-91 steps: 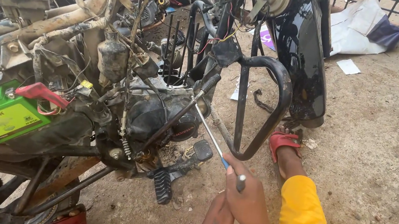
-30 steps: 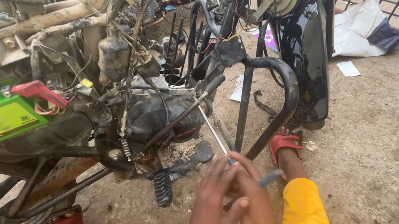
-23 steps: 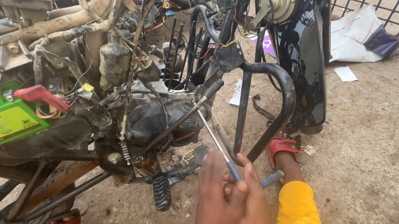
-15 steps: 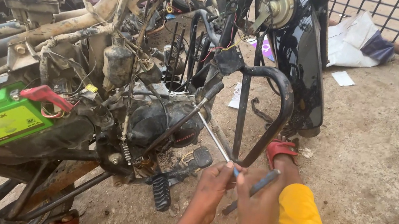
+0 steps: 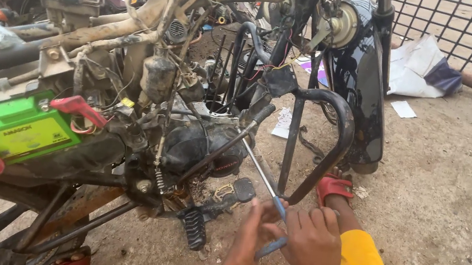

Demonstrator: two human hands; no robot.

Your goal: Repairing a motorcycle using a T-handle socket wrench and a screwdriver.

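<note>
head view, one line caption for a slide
Both hands grip a long screwdriver aimed at a stripped motorcycle's engine.

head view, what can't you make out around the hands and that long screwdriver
- Screwdriver tip: head view, lost among engine parts.
- Its blue handle: mostly covered by the left hand and right hand.
- Both forearms: cut off by the bottom edge.
- Foot in the red sandal: partly behind the black crash guard.

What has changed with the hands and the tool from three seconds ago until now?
The left hand, which hung low under the tool, came up and joined the right hand on the handle of the long T-bar wrench; the crossbar turned as they worked. The wrench tip stayed at the engine, and the motorcycle, green battery and crash guard kept their places.
</note>
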